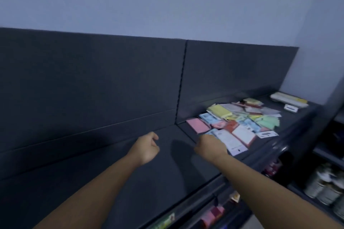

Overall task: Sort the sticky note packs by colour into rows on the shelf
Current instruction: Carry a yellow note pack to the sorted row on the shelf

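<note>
The dark shelf [111,173] runs from the left edge toward the right, backed by a dark panel [93,80] with a vertical seam. Its left part lies in deep shadow and little detail shows there.

The left hand [147,148] hovers above the shelf, fingers loosely curled with nothing in them. Just to its right, the right hand [210,147] shows only its back and knuckles. Its fingers are hidden behind it, so I cannot tell whether they grip anything. It sits at the near edge of the pile of sticky note packs [236,121], over a white pack [235,145].

The pile lies jumbled on the right half of the shelf: a pink pack [198,125] at its left, a yellow pack [219,110] behind it, and green packs [266,121] further right. Printing on the wrappers is too blurred to read.

At the back right rests a long yellow-and-white box [288,99], with a small white tag [291,108] just in front of it, its text illegible. Lower shelves at the right hold pale jars [323,186], blurred and partly cut off.
</note>
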The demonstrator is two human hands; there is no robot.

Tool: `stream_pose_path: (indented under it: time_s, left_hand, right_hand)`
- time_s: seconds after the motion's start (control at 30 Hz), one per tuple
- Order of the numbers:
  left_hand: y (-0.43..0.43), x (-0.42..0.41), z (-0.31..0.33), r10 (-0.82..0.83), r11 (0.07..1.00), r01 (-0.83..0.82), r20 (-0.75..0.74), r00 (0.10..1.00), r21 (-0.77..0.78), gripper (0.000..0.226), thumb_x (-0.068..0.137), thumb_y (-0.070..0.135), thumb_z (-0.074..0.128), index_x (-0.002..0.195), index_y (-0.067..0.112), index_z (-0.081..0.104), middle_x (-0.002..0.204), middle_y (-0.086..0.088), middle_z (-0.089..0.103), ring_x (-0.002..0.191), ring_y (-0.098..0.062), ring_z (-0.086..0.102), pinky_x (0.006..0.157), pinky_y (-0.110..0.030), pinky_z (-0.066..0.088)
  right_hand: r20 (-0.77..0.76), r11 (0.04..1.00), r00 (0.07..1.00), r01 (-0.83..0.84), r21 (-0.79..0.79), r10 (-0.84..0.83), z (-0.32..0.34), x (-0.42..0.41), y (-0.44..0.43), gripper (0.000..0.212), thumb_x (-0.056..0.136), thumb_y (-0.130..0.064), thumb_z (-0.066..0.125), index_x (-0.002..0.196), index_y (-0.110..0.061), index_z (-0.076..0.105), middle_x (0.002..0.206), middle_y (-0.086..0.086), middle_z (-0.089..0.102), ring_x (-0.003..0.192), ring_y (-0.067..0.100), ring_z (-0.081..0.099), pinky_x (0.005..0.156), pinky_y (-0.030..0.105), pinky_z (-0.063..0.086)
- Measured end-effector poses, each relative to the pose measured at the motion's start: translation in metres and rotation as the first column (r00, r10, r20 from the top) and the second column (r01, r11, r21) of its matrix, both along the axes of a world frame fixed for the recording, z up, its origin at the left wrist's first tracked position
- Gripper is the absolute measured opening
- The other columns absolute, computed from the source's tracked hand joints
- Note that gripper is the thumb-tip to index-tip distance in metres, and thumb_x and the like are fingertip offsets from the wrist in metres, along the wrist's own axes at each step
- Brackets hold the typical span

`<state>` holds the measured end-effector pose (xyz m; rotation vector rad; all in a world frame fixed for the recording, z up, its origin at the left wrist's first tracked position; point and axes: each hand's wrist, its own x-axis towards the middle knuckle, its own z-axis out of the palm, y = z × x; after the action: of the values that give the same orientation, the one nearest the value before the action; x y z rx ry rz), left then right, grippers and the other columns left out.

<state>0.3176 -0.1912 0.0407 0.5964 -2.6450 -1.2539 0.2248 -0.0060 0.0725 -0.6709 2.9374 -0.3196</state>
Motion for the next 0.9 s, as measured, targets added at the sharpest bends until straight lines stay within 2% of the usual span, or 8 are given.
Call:
stream_pose_path:
  time_s: [0.07, 0.13, 0.3, 0.53, 0.6, 0.7, 0.8, 0.9]
  left_hand:
    - [0.046, -0.04, 0.002, -0.073, 0.997, 0.073, 0.03, 0.997, 0.003, 0.023, 0.087, 0.011, 0.052, 0.11, 0.018, 0.051, 0.082, 0.002, 0.059, 0.08, -0.014, 0.056, 0.078, -0.028, 0.046]
    - [0.095, -0.081, 0.004, -0.125, 0.992, 0.125, 0.033, 0.992, -0.017, 0.024, 0.086, 0.011, 0.052, 0.109, 0.017, 0.052, 0.083, 0.0, 0.061, 0.081, -0.017, 0.059, 0.079, -0.031, 0.048]
    - [0.167, -0.146, 0.009, -0.178, 0.981, 0.181, 0.039, 0.983, -0.073, 0.029, 0.085, 0.009, 0.049, 0.113, 0.012, 0.056, 0.096, -0.004, 0.06, 0.091, -0.023, 0.06, 0.079, -0.031, 0.048]
    - [0.203, -0.212, 0.012, -0.2, 0.969, 0.208, 0.073, 0.977, -0.132, 0.028, 0.086, 0.011, 0.053, 0.114, 0.014, 0.055, 0.1, -0.001, 0.056, 0.095, -0.022, 0.057, 0.085, -0.033, 0.049]
    - [0.2, -0.232, 0.011, -0.199, 0.968, 0.209, 0.086, 0.976, -0.137, 0.025, 0.085, 0.01, 0.053, 0.109, 0.014, 0.056, 0.1, -0.003, 0.059, 0.093, -0.024, 0.058, 0.079, -0.034, 0.05]
    - [0.188, -0.267, 0.013, -0.167, 0.977, 0.175, 0.073, 0.983, -0.122, 0.024, 0.084, 0.008, 0.05, 0.107, 0.011, 0.057, 0.102, -0.009, 0.063, 0.085, -0.025, 0.058, 0.068, -0.03, 0.044]
    - [0.173, -0.306, 0.016, -0.12, 0.984, 0.126, 0.056, 0.991, -0.126, 0.026, 0.084, 0.007, 0.052, 0.109, 0.01, 0.058, 0.106, -0.012, 0.064, 0.095, -0.027, 0.06, 0.082, -0.033, 0.049]
    - [0.158, -0.341, 0.012, -0.088, 0.981, 0.099, 0.077, 0.993, -0.164, 0.03, 0.084, 0.009, 0.056, 0.113, 0.01, 0.059, 0.115, -0.011, 0.062, 0.103, -0.028, 0.059, 0.09, -0.036, 0.05]
  right_hand:
    - [0.01, 0.996, 0.996, 0.089, 0.019, -0.089, -0.001, -0.031, 0.063, 0.01, 0.084, -0.02, 0.05, 0.081, -0.01, 0.051, 0.093, 0.01, 0.06, 0.087, 0.028, 0.058, 0.067, 0.028, 0.04]
    - [0.01, 0.983, 0.983, 0.181, 0.022, -0.182, -0.002, -0.058, 0.123, 0.016, 0.084, -0.017, 0.049, 0.069, -0.011, 0.048, 0.074, 0.006, 0.053, 0.071, 0.025, 0.052, 0.057, 0.027, 0.037]
    - [0.012, 0.954, 0.96, 0.28, -0.106, -0.281, -0.006, -0.096, 0.208, 0.018, 0.086, -0.021, 0.05, 0.093, -0.009, 0.064, 0.096, 0.007, 0.065, 0.089, 0.025, 0.062, 0.069, 0.03, 0.046]
    - [0.08, 0.937, 0.957, 0.291, -0.194, -0.28, -0.015, -0.148, 0.241, 0.012, 0.083, -0.016, 0.049, 0.073, -0.014, 0.057, 0.088, 0.005, 0.063, 0.084, 0.023, 0.059, 0.064, 0.031, 0.044]
    - [0.113, 0.93, 0.955, 0.293, -0.223, -0.274, -0.017, -0.167, 0.237, 0.016, 0.082, -0.014, 0.05, 0.084, -0.006, 0.064, 0.091, 0.01, 0.067, 0.087, 0.026, 0.062, 0.067, 0.034, 0.048]
    - [0.12, 0.934, 0.962, 0.268, -0.236, -0.245, -0.017, -0.201, 0.224, 0.019, 0.083, -0.015, 0.05, 0.09, -0.006, 0.065, 0.095, 0.011, 0.067, 0.088, 0.027, 0.061, 0.065, 0.03, 0.044]
    - [0.099, 0.943, 0.972, 0.233, -0.239, -0.215, -0.013, -0.24, 0.21, 0.018, 0.084, -0.017, 0.054, 0.096, -0.007, 0.064, 0.099, 0.009, 0.066, 0.087, 0.024, 0.059, 0.07, 0.03, 0.046]
    - [0.096, 0.944, 0.975, 0.22, -0.246, -0.202, -0.01, -0.28, 0.196, 0.021, 0.084, -0.015, 0.055, 0.101, -0.005, 0.063, 0.101, 0.012, 0.066, 0.08, 0.023, 0.056, 0.067, 0.03, 0.044]
